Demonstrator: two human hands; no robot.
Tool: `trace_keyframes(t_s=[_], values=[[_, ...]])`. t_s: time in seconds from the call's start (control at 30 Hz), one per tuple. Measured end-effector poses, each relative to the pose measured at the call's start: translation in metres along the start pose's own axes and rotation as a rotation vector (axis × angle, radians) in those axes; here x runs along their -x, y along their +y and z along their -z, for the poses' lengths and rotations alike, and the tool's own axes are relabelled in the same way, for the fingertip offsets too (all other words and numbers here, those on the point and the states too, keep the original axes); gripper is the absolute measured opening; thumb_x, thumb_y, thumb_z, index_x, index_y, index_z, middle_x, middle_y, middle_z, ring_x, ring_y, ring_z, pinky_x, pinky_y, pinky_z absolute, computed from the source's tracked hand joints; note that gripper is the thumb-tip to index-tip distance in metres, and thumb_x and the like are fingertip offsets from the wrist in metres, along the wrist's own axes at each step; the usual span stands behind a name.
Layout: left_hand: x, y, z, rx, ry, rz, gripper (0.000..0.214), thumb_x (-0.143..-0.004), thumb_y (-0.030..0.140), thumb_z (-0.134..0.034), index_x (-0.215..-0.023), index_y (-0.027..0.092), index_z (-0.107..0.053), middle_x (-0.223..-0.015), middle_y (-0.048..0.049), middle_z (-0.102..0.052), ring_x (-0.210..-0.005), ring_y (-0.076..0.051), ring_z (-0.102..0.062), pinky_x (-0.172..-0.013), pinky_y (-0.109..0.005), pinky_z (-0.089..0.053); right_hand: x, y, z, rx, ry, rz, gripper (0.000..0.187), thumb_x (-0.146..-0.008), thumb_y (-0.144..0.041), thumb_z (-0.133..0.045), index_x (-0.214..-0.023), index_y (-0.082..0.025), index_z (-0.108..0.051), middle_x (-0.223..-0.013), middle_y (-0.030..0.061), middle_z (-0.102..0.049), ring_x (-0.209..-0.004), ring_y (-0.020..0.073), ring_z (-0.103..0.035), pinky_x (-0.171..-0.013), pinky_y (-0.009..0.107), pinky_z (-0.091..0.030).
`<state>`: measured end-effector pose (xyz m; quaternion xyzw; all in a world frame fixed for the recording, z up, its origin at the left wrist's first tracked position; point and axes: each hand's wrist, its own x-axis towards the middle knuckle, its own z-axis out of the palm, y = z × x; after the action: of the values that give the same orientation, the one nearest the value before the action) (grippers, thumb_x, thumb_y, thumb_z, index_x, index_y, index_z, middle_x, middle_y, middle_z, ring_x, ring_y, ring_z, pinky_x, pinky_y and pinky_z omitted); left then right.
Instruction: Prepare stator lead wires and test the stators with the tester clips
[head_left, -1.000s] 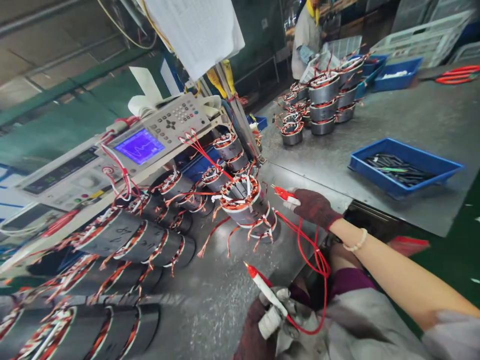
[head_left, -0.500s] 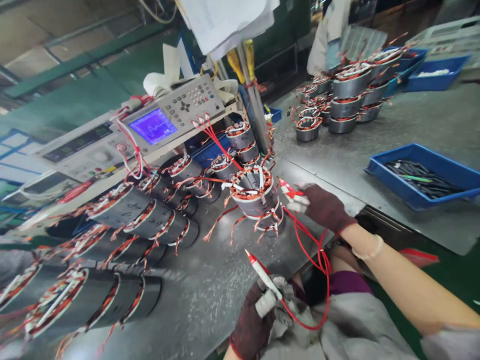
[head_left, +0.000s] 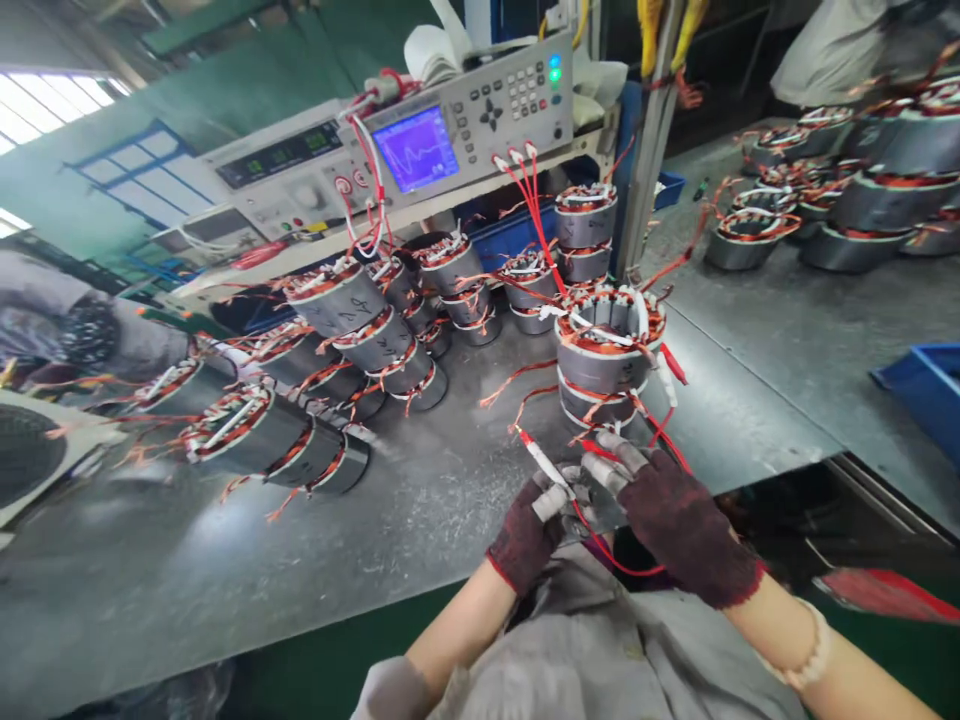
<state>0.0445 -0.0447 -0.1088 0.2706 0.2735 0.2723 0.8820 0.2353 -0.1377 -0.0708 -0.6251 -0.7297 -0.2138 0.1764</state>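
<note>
In the head view, a wound motor stator (head_left: 604,365) stands on top of another on the metal bench, with copper leads sticking out. My left hand (head_left: 534,525), in a dark red glove with whitish fingertips, is closed on a red-and-white test lead (head_left: 546,460) whose pointed tip faces the stator. Beside it my right hand (head_left: 667,515), gloved alike, pinches a second red test lead (head_left: 602,451) just in front of the lower stator. A red-and-white clip (head_left: 667,380) hangs at the stator's right side, its attachment partly hidden.
A tester with a blue waveform screen (head_left: 416,150) sits on a shelf behind, red cables running to the stator. Stacks of stators (head_left: 390,345) stand at left, and more (head_left: 855,210) at right. A blue bin (head_left: 926,395) is at the right edge. A co-worker's sleeve (head_left: 825,50) shows behind.
My right hand has moved from the stator's right side down toward my left hand; a clip stays at that side. The view has turned left, and the tester's screen trace differs.
</note>
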Motion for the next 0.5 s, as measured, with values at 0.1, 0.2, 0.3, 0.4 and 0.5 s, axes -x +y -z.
trace_keyframes(t_s=[0.1, 0.2, 0.3, 0.4, 0.5], values=[[0.004, 0.003, 0.003, -0.012, -0.001, 0.002, 0.045, -0.083, 0.027, -0.089, -0.122, 0.011, -0.074, -0.097, -0.0106, -0.080, -0.075, -0.016, -0.073, -0.073, -0.027, -0.054, 0.010, -0.003, -0.011, -0.012, -0.008, -0.046, 0.053, -0.091, -0.001, -0.056, -0.134, -0.025, -0.074, -0.129, 0.0136, -0.077, -0.116, 0.0370, -0.074, -0.092, 0.054, -0.064], [0.006, 0.004, 0.002, 0.010, -0.006, -0.018, 0.045, -0.080, 0.028, -0.091, -0.119, 0.011, -0.076, -0.093, -0.0109, -0.080, -0.073, -0.016, -0.073, -0.069, -0.026, -0.054, 0.018, -0.004, -0.020, 0.030, 0.024, -0.062, 0.053, -0.087, 0.000, -0.056, -0.126, -0.028, -0.077, -0.120, 0.0104, -0.080, -0.107, 0.0364, -0.076, -0.085, 0.052, -0.066], [0.004, 0.003, -0.001, 0.033, -0.028, -0.043, 0.042, -0.081, 0.026, -0.091, -0.117, 0.010, -0.077, -0.092, -0.0117, -0.080, -0.073, -0.017, -0.074, -0.069, -0.026, -0.054, 0.022, 0.001, -0.031, 0.067, 0.088, -0.010, 0.058, -0.086, -0.002, -0.056, -0.130, -0.035, -0.075, -0.112, 0.0061, -0.082, -0.101, 0.0346, -0.078, -0.079, 0.049, -0.067], [0.002, 0.001, -0.003, 0.064, -0.041, -0.092, 0.039, -0.080, 0.023, -0.092, -0.114, 0.010, -0.079, -0.097, -0.0133, -0.081, -0.080, -0.019, -0.077, -0.075, -0.027, -0.056, 0.025, 0.014, -0.043, 0.066, 0.153, 0.105, 0.070, -0.083, -0.005, -0.057, -0.143, -0.040, -0.067, -0.112, 0.0028, -0.082, -0.096, 0.0320, -0.080, -0.072, 0.045, -0.067], [0.000, -0.001, -0.002, 0.070, -0.046, -0.105, 0.037, -0.080, 0.021, -0.091, -0.113, 0.011, -0.080, -0.102, -0.0147, -0.081, -0.084, -0.021, -0.078, -0.079, -0.029, -0.057, 0.028, 0.025, -0.054, 0.051, 0.157, 0.147, 0.077, -0.084, -0.009, -0.060, -0.153, -0.043, -0.058, -0.133, -0.0009, -0.076, -0.109, 0.0316, -0.078, -0.077, 0.045, -0.068]])
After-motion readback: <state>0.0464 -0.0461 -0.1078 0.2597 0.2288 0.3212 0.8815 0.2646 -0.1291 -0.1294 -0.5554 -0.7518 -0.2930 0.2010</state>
